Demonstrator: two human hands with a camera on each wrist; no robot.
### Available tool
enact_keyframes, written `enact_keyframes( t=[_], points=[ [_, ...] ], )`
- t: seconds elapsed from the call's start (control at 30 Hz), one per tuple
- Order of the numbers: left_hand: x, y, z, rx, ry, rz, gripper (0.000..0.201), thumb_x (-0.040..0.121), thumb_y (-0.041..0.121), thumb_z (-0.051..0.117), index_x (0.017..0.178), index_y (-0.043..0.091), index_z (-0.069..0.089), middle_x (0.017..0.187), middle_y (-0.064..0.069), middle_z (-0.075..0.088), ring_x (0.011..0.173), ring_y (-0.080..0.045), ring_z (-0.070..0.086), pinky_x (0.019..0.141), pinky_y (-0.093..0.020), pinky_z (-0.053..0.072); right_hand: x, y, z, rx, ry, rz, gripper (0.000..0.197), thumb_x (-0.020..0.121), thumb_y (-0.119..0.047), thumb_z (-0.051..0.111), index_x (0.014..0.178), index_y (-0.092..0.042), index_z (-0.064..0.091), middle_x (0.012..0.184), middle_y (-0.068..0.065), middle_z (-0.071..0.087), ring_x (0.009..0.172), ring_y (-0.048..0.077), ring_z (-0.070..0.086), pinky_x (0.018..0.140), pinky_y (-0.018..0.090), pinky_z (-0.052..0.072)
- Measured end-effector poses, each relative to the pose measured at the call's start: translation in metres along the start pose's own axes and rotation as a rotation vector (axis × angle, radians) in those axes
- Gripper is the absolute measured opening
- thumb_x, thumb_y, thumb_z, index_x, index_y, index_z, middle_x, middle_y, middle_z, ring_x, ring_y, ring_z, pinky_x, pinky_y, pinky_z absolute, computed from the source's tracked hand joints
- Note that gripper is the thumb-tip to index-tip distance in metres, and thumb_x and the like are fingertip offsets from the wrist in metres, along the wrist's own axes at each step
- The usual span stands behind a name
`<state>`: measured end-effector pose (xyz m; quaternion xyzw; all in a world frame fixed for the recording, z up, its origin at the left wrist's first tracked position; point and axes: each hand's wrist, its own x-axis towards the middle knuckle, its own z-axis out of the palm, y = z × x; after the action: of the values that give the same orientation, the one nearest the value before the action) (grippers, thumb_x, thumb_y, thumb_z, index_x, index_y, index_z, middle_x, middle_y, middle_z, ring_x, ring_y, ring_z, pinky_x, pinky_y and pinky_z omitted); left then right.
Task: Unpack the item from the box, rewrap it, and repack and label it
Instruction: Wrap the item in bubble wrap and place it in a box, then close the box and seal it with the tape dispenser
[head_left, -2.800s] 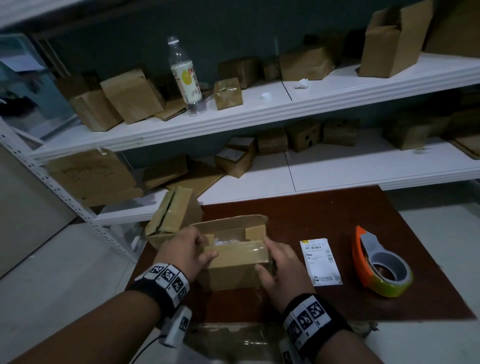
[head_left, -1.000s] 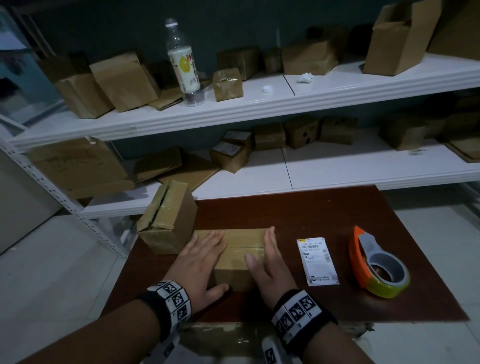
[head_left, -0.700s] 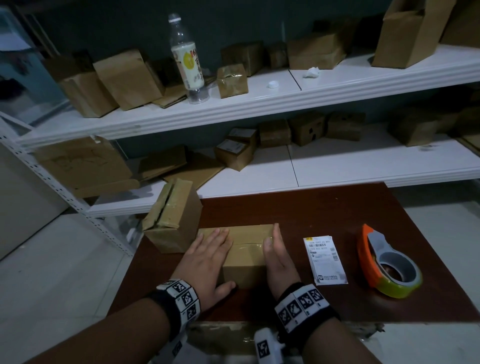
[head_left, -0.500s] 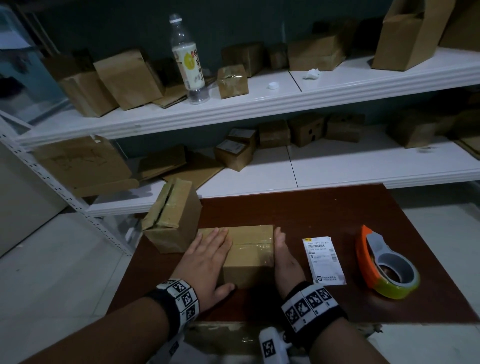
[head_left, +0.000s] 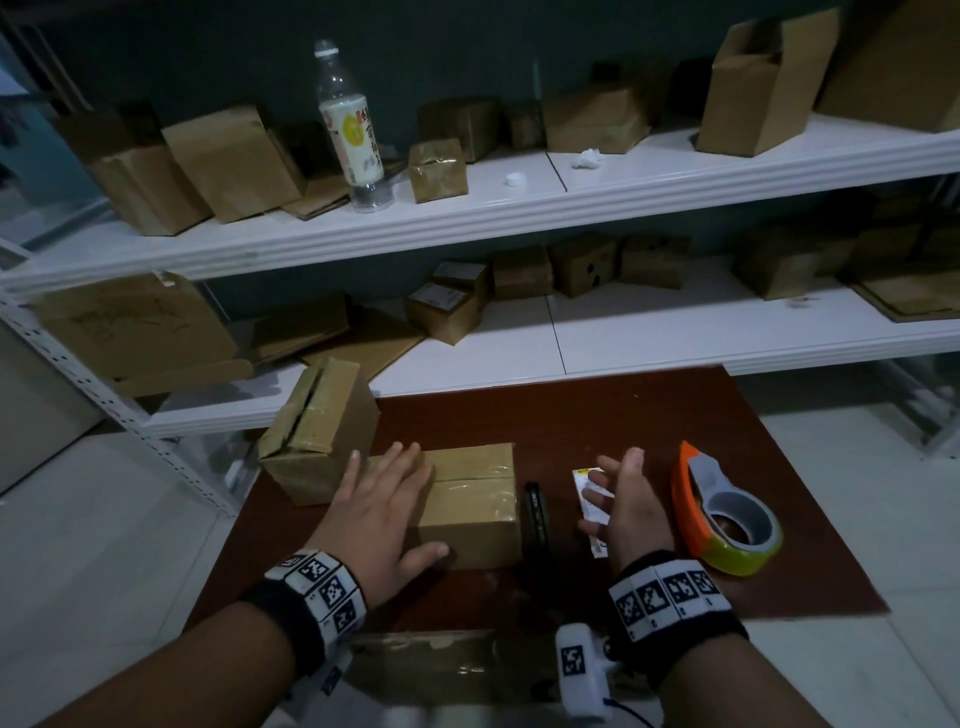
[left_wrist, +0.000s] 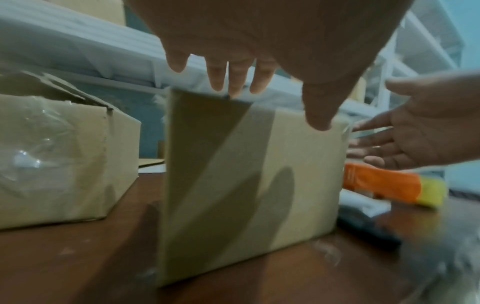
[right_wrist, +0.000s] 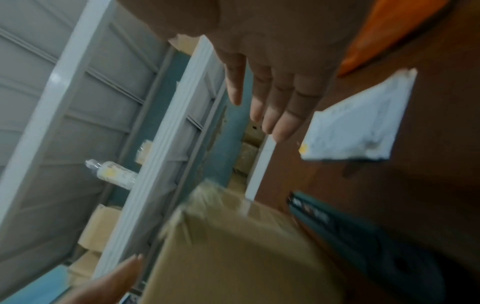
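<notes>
A small brown cardboard box (head_left: 475, 499) sits closed on the dark red table (head_left: 597, 415), with clear tape along its top seam. My left hand (head_left: 382, 501) lies flat on the left part of its lid, fingers straight (left_wrist: 233, 78). My right hand (head_left: 623, 501) hovers to the right of the box, fingers spread and empty, just above the white shipping label (head_left: 589, 486) (right_wrist: 358, 127). The box (left_wrist: 246, 174) fills the left wrist view; the item inside is hidden.
An orange tape dispenser (head_left: 727, 514) sits right of the label. A slim black tool (head_left: 535, 514) lies between box and label. A second taped carton (head_left: 317, 431) stands at the table's left rear. White shelves (head_left: 519, 208) behind hold several cartons and a bottle (head_left: 350, 130).
The box flaps were folded down and both hands pressed on the lid. My right hand has since left the box and moved right over the label, uncovering the black tool. The left hand stays put.
</notes>
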<state>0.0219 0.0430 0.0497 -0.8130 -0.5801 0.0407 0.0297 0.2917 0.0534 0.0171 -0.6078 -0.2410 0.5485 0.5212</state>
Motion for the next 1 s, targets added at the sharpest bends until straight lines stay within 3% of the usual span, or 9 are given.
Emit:
enact_keyframes(
  t=[0.1,0.17,0.27,0.33,0.43,0.57,0.67,0.83,1.0],
  points=[
    [-0.011,0.011,-0.001,-0.086,0.081,-0.035,0.088,0.088,0.072,0.042,0.158,0.027,0.013,0.166,0.006,0.011,0.153,-0.014,0.004,0.124,-0.04,-0.004,-0.002,-0.009,-0.021,-0.052,0.08,-0.12,0.061,0.099,-0.06,0.027,0.129,-0.019,0.059,0.123,0.004,0.063,0.114,0.023,0.059,0.101,0.051,0.048],
    [-0.025,0.018,0.003,-0.243,0.15,-0.045,0.08,0.087,0.066,0.049,0.153,0.026,0.03,0.155,0.006,0.035,0.144,-0.014,0.029,0.121,-0.034,0.013,-0.005,-0.014,-0.039,-0.082,0.187,-0.189,0.065,0.086,-0.07,0.033,0.119,-0.023,0.062,0.117,0.006,0.066,0.108,0.024,0.061,0.097,0.044,0.047],
    [-0.044,0.025,0.009,-0.442,0.3,-0.052,0.053,0.083,0.053,0.061,0.127,0.024,0.057,0.118,0.013,0.055,0.11,-0.002,0.048,0.1,-0.031,0.041,-0.013,-0.018,-0.068,-0.283,0.38,-0.257,0.036,0.1,-0.048,0.045,0.101,-0.016,0.062,0.091,0.003,0.061,0.083,0.019,0.052,0.076,0.029,0.034],
    [-0.052,0.033,0.012,-0.552,0.307,-0.109,0.031,0.083,0.036,0.074,0.11,0.03,0.059,0.101,0.017,0.057,0.092,0.005,0.049,0.086,-0.027,0.047,-0.012,-0.014,-0.086,-0.429,0.427,-0.224,0.033,0.099,-0.04,0.052,0.111,-0.012,0.065,0.108,0.008,0.066,0.095,0.021,0.057,0.082,0.028,0.037],
    [-0.062,0.045,0.018,-0.664,0.211,-0.19,0.028,0.081,0.025,0.08,0.091,0.037,0.057,0.083,0.011,0.058,0.083,-0.006,0.055,0.07,-0.024,0.047,-0.008,-0.008,-0.096,-0.715,0.338,-0.114,0.045,0.096,-0.044,0.056,0.132,-0.017,0.057,0.132,0.009,0.062,0.118,0.03,0.059,0.1,0.04,0.046],
    [-0.07,0.049,0.027,-0.681,0.117,-0.179,0.024,0.081,0.027,0.08,0.087,0.037,0.059,0.078,0.006,0.06,0.083,-0.01,0.057,0.065,-0.019,0.046,-0.013,-0.002,-0.093,-1.108,0.241,-0.072,0.046,0.093,-0.056,0.052,0.131,-0.031,0.051,0.119,0.0,0.066,0.113,0.026,0.06,0.099,0.045,0.038],
    [-0.075,0.049,0.03,-0.721,0.129,-0.161,0.026,0.079,0.021,0.082,0.086,0.037,0.063,0.09,0.014,0.061,0.073,-0.011,0.059,0.061,-0.015,0.044,-0.013,0.0,-0.091,-1.165,0.267,-0.077,0.044,0.09,-0.056,0.057,0.126,-0.032,0.051,0.117,-0.002,0.064,0.11,0.023,0.06,0.094,0.044,0.039],
    [-0.079,0.056,0.026,-0.783,0.206,-0.13,0.041,0.077,0.015,0.082,0.096,0.046,0.061,0.078,0.011,0.063,0.061,-0.009,0.058,0.057,-0.014,0.044,-0.012,0.006,-0.093,-1.214,0.326,-0.044,0.048,0.085,-0.052,0.066,0.123,-0.025,0.05,0.119,0.002,0.063,0.113,0.025,0.059,0.092,0.041,0.042],
    [-0.078,0.059,0.025,-0.83,0.246,-0.13,0.037,0.073,0.022,0.084,0.093,0.044,0.063,0.07,0.011,0.063,0.052,-0.003,0.054,0.054,-0.016,0.045,-0.01,0.01,-0.09,-1.139,0.359,-0.011,0.021,0.095,-0.024,0.049,0.115,-0.029,0.05,0.103,0.002,0.067,0.105,0.024,0.061,0.094,0.046,0.036]
  ],
)
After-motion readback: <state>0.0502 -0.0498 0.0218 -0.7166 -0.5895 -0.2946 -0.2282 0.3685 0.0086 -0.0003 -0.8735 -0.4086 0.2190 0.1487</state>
